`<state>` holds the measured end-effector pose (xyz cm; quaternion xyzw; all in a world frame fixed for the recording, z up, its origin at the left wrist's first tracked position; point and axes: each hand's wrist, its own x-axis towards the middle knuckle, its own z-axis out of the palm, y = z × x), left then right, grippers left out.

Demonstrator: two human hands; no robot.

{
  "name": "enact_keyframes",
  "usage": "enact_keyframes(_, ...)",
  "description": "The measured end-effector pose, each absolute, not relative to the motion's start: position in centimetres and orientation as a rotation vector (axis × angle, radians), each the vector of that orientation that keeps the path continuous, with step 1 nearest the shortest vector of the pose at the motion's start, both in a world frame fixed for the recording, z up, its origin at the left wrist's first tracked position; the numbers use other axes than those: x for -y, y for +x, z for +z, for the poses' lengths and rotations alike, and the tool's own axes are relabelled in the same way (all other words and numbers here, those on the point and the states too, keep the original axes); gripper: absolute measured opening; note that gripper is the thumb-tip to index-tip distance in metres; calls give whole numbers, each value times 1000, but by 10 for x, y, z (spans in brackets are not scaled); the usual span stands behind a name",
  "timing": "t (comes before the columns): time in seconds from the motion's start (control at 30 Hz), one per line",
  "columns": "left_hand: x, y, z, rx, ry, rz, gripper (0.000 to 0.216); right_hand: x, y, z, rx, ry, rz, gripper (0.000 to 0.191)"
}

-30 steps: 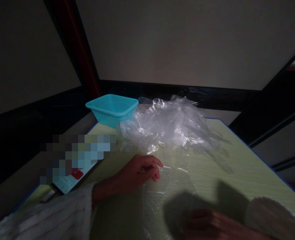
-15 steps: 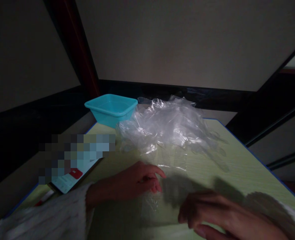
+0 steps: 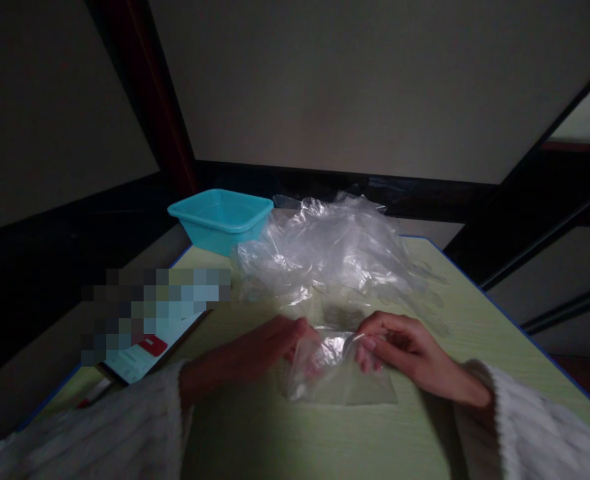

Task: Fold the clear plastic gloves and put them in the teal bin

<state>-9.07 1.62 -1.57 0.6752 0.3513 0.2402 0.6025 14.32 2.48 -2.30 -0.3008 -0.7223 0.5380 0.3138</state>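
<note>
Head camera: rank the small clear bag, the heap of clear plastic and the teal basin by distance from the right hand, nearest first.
1. small clear bag: pinched at its top edge by the right hand, just to the hand's left.
2. heap of clear plastic: farther back, beyond the bag.
3. teal basin: farthest back, to the left of the heap.

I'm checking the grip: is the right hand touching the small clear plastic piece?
Touching. In the head view the right hand pinches the top edge of the small clear plastic piece between its fingertips, with no gap.
</note>
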Motion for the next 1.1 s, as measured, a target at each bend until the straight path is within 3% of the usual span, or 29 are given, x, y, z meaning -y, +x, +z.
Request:
enact_keyframes(0.1,-19,-92,-20,-791,1529,533,80,-30,141,-29,1849,-847,1400,19)
enact_keyframes(0.33,-23,-94,-21,-829,1652,438,38,-38,139,-31,1726,-911,1390,27)
enact_keyframes(0.87,-24,-89,-21,-1099,1590,635,32,-29,166,-17,1953,-958,1529,58)
enact_keyframes(1.1,-31,-87,-28,-1089,1473,601,37,-28,165,-19,1971,-921,1545,42)
